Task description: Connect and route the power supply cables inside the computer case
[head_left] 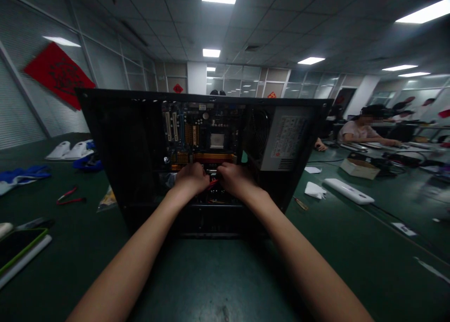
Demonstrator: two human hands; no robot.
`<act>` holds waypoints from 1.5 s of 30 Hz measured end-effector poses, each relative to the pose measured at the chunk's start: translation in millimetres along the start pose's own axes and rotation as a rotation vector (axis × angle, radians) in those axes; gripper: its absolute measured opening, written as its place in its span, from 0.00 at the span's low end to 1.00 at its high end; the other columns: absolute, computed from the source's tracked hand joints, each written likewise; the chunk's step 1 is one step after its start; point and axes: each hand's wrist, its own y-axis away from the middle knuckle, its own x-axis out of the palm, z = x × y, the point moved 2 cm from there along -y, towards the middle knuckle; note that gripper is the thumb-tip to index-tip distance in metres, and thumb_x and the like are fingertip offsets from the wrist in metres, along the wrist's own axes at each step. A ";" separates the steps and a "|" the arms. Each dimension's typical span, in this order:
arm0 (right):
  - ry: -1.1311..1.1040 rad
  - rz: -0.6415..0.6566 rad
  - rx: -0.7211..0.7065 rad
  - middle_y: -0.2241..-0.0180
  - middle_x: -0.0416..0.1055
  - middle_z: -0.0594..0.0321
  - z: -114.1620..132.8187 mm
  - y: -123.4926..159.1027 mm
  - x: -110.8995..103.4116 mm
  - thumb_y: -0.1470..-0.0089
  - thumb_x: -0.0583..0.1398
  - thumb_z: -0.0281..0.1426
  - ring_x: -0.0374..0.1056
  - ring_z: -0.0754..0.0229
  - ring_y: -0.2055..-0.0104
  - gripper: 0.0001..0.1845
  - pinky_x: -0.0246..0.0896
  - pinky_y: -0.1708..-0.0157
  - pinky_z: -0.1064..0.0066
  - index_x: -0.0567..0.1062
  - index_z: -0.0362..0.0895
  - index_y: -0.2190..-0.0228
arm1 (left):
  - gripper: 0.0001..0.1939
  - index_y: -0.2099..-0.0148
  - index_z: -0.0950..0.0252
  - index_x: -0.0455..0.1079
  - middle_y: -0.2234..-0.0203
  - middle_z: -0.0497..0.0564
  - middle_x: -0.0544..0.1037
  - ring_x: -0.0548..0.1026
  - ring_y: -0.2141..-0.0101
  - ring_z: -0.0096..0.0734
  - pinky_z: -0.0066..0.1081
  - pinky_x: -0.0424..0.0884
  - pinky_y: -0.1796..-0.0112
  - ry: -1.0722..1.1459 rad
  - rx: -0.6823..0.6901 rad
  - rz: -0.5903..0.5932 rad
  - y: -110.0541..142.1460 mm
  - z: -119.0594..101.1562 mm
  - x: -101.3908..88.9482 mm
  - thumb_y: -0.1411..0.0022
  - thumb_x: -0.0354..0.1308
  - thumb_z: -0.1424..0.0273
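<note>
We curl our left hand (pixel 192 177) and right hand (pixel 237 177) inward beside a thin red strip (pixel 213 183); we cannot tell what the fingers hold. Both reach inside the open black metal computer case (pixel 190 221), standing on the green tabletop (pixel 197 275). We should apply force gently and evenly, sparing the dark circuit board (pixel 225 125) beyond.

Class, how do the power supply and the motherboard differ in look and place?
The power supply is a grey, labelled box; the motherboard is a dark board with coloured slots. The power supply sits upper right, the motherboard left of it. Both are inside the black case.
</note>
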 end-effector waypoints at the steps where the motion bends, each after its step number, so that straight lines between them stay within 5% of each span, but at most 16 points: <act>1: 0.000 0.000 -0.002 0.57 0.74 0.55 0.1 -0.1 0.3 0.41 0.55 0.27 0.71 0.55 0.57 0.11 0.61 0.64 0.70 0.76 0.44 0.59 | 0.15 0.61 0.63 0.80 0.63 0.61 0.83 0.81 0.60 0.48 0.34 0.74 0.64 0.001 0.000 0.003 -0.4 0.4 0.7 0.41 0.56 0.61; 26: -0.027 -0.005 -0.008 0.57 0.74 0.55 1.4 0.2 -4.4 0.42 0.56 0.26 0.72 0.54 0.56 0.10 0.62 0.64 0.69 0.76 0.43 0.60 | 0.13 0.64 0.61 0.80 0.65 0.60 0.83 0.81 0.62 0.48 0.34 0.73 0.65 -0.028 -0.001 -0.058 -2.3 -0.9 1.7 0.42 0.55 0.63; 36: -0.131 0.023 -0.033 0.58 0.73 0.53 -2.2 -9.8 9.3 0.45 0.58 0.23 0.70 0.56 0.56 0.10 0.59 0.62 0.71 0.77 0.39 0.61 | 0.13 0.61 0.64 0.80 0.60 0.61 0.83 0.80 0.57 0.42 0.30 0.71 0.59 -0.004 0.076 0.007 -7.5 -1.2 8.4 0.37 0.55 0.66; 45: -0.102 -0.046 -0.022 0.57 0.73 0.52 0.0 -16.2 9.9 0.43 0.55 0.21 0.69 0.56 0.57 0.11 0.58 0.62 0.71 0.76 0.38 0.61 | 0.16 0.64 0.64 0.79 0.66 0.56 0.83 0.80 0.65 0.36 0.28 0.69 0.66 0.109 0.117 0.047 -8.2 10.6 14.2 0.35 0.49 0.69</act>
